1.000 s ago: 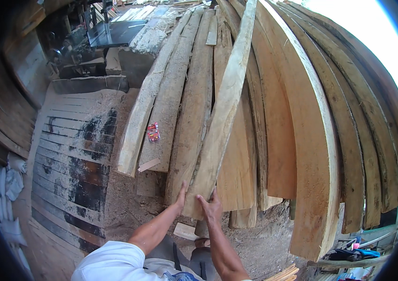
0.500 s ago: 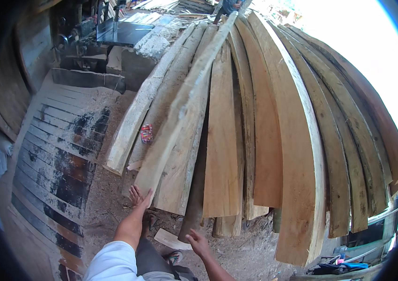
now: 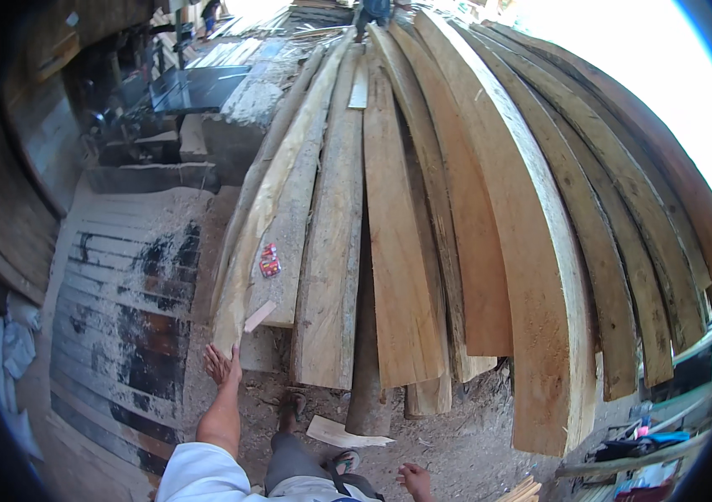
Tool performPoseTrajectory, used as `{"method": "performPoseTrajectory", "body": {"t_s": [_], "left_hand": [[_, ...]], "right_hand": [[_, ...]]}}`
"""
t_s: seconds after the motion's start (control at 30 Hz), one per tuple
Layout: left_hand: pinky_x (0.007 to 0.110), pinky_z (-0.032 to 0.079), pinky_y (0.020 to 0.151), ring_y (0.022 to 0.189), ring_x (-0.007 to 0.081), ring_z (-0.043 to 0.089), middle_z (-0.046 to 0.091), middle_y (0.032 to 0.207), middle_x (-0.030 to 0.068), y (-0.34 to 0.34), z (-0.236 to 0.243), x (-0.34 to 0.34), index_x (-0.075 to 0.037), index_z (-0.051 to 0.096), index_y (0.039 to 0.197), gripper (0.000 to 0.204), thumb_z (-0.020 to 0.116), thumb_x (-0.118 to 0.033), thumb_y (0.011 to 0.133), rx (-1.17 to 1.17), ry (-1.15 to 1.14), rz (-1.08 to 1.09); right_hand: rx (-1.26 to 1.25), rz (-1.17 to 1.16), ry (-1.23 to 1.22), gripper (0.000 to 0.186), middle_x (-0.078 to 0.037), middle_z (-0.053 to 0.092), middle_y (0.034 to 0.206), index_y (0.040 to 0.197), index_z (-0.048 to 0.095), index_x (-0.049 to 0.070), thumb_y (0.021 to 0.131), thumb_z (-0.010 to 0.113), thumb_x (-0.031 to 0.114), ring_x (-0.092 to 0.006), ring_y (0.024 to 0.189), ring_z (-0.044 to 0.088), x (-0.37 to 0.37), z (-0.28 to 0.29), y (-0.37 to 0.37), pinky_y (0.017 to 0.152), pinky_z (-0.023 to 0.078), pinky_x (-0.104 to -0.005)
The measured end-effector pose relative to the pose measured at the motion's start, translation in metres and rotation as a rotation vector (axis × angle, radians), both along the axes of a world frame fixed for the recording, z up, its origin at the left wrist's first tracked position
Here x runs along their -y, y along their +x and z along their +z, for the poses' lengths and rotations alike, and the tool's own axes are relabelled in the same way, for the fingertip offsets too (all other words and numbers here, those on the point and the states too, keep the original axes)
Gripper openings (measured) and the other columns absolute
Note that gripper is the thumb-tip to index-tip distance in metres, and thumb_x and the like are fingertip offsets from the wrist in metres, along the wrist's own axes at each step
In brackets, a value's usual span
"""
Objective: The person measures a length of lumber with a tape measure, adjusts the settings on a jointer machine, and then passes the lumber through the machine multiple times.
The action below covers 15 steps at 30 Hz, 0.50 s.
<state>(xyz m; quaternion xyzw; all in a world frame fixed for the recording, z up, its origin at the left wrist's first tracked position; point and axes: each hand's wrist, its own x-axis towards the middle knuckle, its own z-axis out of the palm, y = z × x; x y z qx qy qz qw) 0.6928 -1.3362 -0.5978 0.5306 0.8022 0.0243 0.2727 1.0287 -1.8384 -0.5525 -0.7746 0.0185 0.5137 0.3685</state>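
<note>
My left hand [image 3: 223,365] is at the near end of a long, pale wooden plank [image 3: 249,230] with a wavy edge, on the left side of the lumber. Its fingers are spread, the thumb against the plank's end, not wrapped round it. Low in the picture, my right hand [image 3: 414,480] hangs away from the wood, fingers loosely apart, nothing in it. Beside the plank lies a flat board [image 3: 289,289] carrying a small red packet [image 3: 269,261] and a short wood scrap [image 3: 260,315].
Several long boards [image 3: 481,251] fan out to the right. A person [image 3: 375,12] stands at their far end. A dark machine table [image 3: 197,89] is at the back left, a sawdust-covered slatted surface [image 3: 121,318] on the left. A loose offcut [image 3: 346,432] lies near my feet.
The pale plank has shifted left, off the boards it crossed, with my left hand at its end. My right hand has dropped lower and to the right.
</note>
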Motion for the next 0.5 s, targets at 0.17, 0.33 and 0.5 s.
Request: {"method": "performPoseTrajectory", "body": {"t_s": [0.17, 0.33, 0.5], "left_hand": [[0.050, 0.015, 0.119, 0.150, 0.0332, 0.011, 0.011, 0.162, 0.0186, -0.025, 0.013, -0.047, -0.006, 0.011, 0.156, 0.094, 0.032, -0.072, 0.092, -0.111, 0.038, 0.191], [0.047, 0.035, 0.107, 0.129, 0.0398, 0.046, 0.047, 0.138, 0.0279, -0.047, 0.017, -0.065, 0.000, 0.040, 0.142, 0.085, 0.033, -0.069, 0.093, 0.152, -0.017, -0.081], [0.049, 0.043, 0.092, 0.111, 0.0421, 0.060, 0.066, 0.106, 0.0309, 0.012, 0.004, -0.004, 0.005, 0.070, 0.098, 0.079, 0.038, -0.067, 0.094, 0.161, -0.137, -0.394]], "right_hand": [[0.039, -0.425, -0.043, 0.027, -0.014, 0.070, 0.090, 0.110, 0.063, 0.001, 0.090, 0.063, 0.019, -0.0292, 0.070, 0.071, -0.006, 0.021, 0.001, 0.056, 0.057, -0.0377], [0.442, -1.261, 0.158, 0.023, -0.008, 0.057, 0.073, 0.089, 0.056, 0.007, 0.093, 0.051, 0.029, -0.0249, 0.059, 0.061, 0.098, 0.056, 0.047, 0.049, 0.050, -0.0361], [0.923, -1.574, 0.388, 0.030, 0.004, 0.050, 0.069, 0.081, 0.054, 0.016, 0.093, 0.055, 0.043, -0.0104, 0.061, 0.049, 0.119, 0.204, 0.127, 0.052, 0.038, -0.0256]]}}
